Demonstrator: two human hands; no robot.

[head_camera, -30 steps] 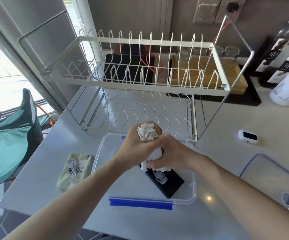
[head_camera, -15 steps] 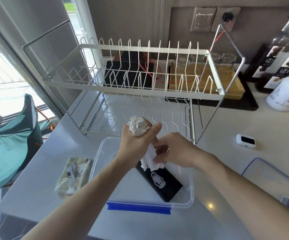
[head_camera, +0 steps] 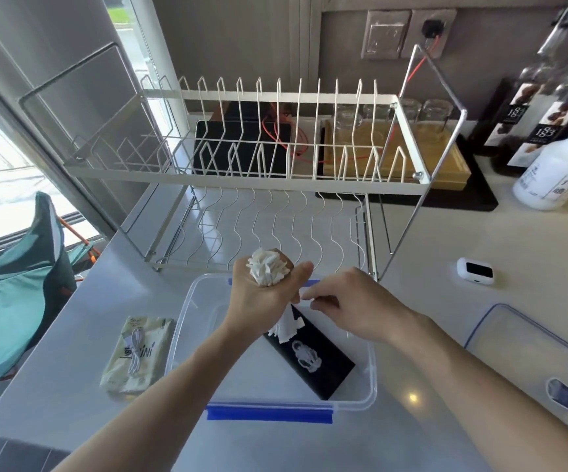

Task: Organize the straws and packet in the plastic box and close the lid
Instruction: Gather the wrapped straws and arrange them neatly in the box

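Observation:
My left hand (head_camera: 262, 301) grips a bundle of white paper-wrapped straws (head_camera: 267, 269) upright over the clear plastic box (head_camera: 367, 400); the bundle's lower ends stick out below my fist. My right hand (head_camera: 347, 303) is just right of it, fingertips pinched near a white strip at the bundle. A black packet (head_camera: 313, 359) with a white figure lies slanted inside the box. A pale green packet (head_camera: 137, 354) with a cable picture lies on the counter left of the box. The clear lid (head_camera: 527, 352) with blue trim rests at the right.
A white wire dish rack (head_camera: 275, 165) stands right behind the box. A small white device (head_camera: 475, 271) sits on the counter at right, with bottles (head_camera: 555, 158) at the far right. A teal chair (head_camera: 10, 287) stands beyond the counter's left edge.
My right hand has let go of the bundle's lower part and drawn slightly right. My left hand keeps the straws upright, shifted a little back and left.

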